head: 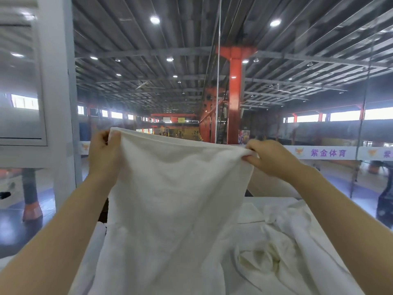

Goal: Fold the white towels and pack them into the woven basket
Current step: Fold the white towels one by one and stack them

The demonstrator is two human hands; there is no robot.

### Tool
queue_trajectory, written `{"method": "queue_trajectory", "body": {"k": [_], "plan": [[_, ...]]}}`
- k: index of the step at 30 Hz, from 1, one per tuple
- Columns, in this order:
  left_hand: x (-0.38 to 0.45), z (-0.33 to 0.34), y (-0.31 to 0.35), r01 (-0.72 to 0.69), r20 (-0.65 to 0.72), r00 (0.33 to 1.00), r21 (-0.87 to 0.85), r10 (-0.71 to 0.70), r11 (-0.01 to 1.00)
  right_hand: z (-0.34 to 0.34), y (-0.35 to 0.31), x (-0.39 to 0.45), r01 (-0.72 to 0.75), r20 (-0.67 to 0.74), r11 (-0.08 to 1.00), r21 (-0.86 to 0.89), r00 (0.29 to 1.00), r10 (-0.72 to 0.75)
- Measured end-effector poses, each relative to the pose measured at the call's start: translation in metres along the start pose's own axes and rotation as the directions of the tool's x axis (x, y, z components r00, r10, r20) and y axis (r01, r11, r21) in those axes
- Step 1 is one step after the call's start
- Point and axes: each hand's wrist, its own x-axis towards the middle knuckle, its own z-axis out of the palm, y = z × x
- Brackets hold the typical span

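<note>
Held up at arm's length: white towel [176, 188], hanging to the table [274, 200]. Left hand [104, 154] pinched shut on 1 top corner, right hand [270, 156] on the other. Crumpled towels [282, 241] beside.

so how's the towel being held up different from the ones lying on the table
The held towel is lifted off the surface, pinched at its top corners by the left hand and right hand; the crumpled towels lie on the table untouched. The held towel hangs spread out and fairly smooth, while the crumpled towels are bunched and twisted into folds. Both are plain white cloth, and neither is folded yet.
</note>
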Motion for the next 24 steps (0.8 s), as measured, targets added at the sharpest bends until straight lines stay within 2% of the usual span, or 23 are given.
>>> {"method": "queue_trajectory", "body": {"k": [4,7,9,11,12,14,15,18,21,24], "plan": [[0.011,0.000,0.028,-0.049,0.015,0.999,-0.028,0.049,0.998,-0.035,0.006,0.019,-0.034,-0.169,0.996,0.081,0.984,0.048],[0.023,0.001,0.047,-0.108,0.059,0.992,-0.027,0.109,0.994,-0.058,0.008,0.031,-0.037,-0.216,0.988,0.152,0.974,0.070],[0.029,-0.002,0.048,-0.079,0.093,0.992,-0.013,0.080,0.997,-0.070,0.009,0.035,-0.045,-0.206,0.974,0.221,0.974,0.091],[0.031,-0.007,0.040,0.006,0.162,0.987,0.019,-0.009,1.000,-0.075,0.012,0.031,-0.057,-0.111,0.959,0.278,0.990,0.091],[0.030,-0.010,0.035,0.040,0.208,0.977,0.040,-0.048,0.998,-0.074,0.015,0.027,-0.071,-0.027,0.930,0.360,0.996,0.087],[0.023,-0.013,0.025,0.084,0.281,0.955,0.043,-0.093,0.996,-0.067,0.022,0.014,-0.128,0.179,0.808,0.575,0.984,0.028],[0.019,-0.014,0.020,0.106,0.303,0.946,0.045,-0.115,0.993,-0.061,0.024,0.010,-0.153,0.255,0.768,0.622,0.967,-0.015],[0.015,-0.014,0.003,0.135,0.338,0.929,0.072,-0.152,0.988,-0.037,0.025,0.002,-0.174,0.352,0.792,0.585,0.934,-0.056],[0.015,-0.015,-0.006,0.138,0.331,0.927,0.134,-0.176,0.981,-0.022,0.025,0.005,-0.206,0.331,0.797,0.567,0.944,0.008],[0.014,-0.011,-0.013,0.056,0.382,0.911,0.261,-0.156,0.964,-0.013,0.027,0.008,-0.309,0.505,0.788,0.533,0.863,-0.003]]}}
